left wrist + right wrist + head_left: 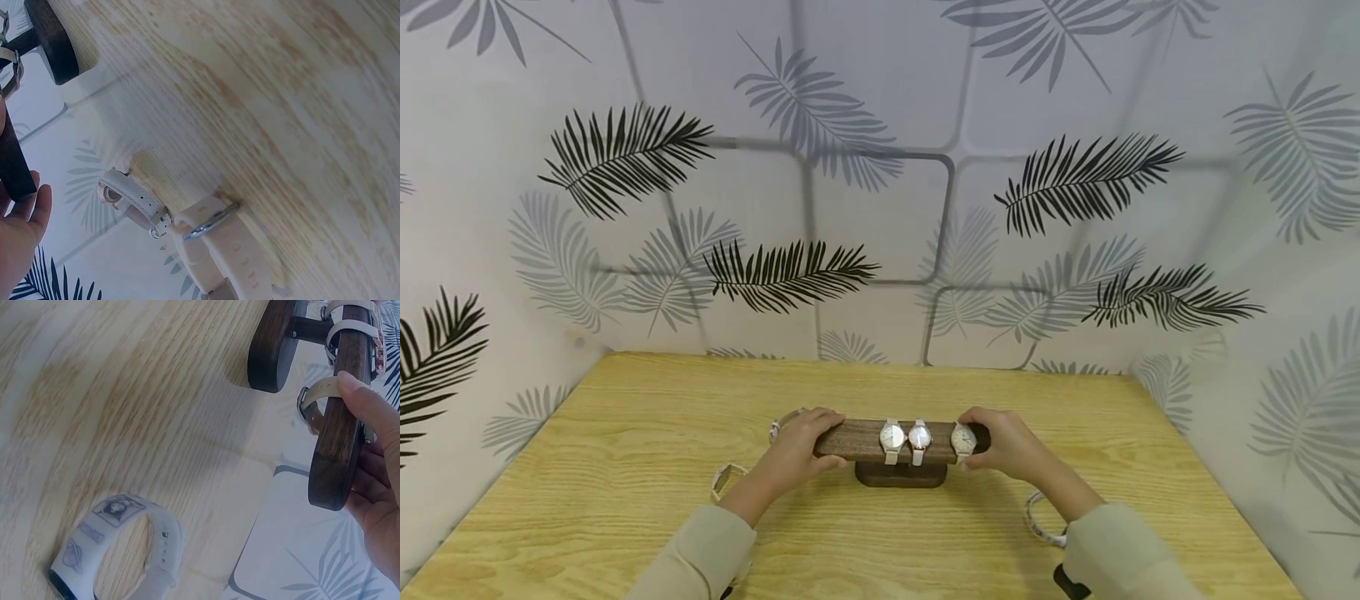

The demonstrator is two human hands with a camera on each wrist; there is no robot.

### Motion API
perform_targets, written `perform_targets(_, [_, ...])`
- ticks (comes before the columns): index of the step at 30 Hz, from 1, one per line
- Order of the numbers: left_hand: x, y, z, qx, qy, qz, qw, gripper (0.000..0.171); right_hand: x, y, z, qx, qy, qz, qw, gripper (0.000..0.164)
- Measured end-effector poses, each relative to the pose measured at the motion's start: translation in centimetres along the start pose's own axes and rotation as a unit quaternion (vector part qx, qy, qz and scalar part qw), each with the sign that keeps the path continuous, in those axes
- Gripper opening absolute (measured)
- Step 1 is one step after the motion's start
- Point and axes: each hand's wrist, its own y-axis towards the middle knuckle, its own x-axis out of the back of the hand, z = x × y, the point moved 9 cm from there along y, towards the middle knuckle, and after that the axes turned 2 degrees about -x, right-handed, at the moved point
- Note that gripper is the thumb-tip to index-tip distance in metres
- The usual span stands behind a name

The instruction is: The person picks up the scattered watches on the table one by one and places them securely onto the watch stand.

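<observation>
A dark wooden watch stand [859, 439] with a crossbar and a rounded base [900, 476] stands on the table. Its bar carries a cream-strapped watch [892, 438], a white-strapped watch [919, 437] and, toward the right end, another cream-strapped watch [963, 440]. My left hand [795, 454] grips the bar's left end, thumb in front and fingers behind. At the right end my right hand [1009, 447] holds the bar; in the right wrist view its thumb lies beside the cream strap [324, 389], while the other fingers are partly hidden behind the bar.
A white-strapped watch [134, 199] lies behind my left hand, and a pale pink-strapped watch [215, 250] beside my left wrist. Under my right forearm is a white printed wristband [103, 537]. A leaf-patterned wall covering [880, 208] borders the wooden table [1075, 383] at the back and sides.
</observation>
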Motion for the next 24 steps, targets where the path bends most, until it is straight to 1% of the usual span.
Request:
perform_targets(8, [0.1, -0.1, 0.0, -0.003, -0.005, -0.004, 1.0000, 0.057, -0.3, 0.2, 0.5, -0.006, 0.004, -0.003, 1.000, 0.054])
perform_targets(17, [0.1, -0.1, 0.0, 0.000, -0.009, -0.001, 1.0000, 0.057, -0.7, 0.5, 1.2, 0.009, -0.004, -0.003, 1.000, 0.056])
perform_targets(24, [0.0, -0.1, 0.1, 0.002, -0.005, 0.002, 1.0000, 0.057, -1.0, 0.7, 1.5, 0.010, 0.001, -0.003, 1.000, 0.058])
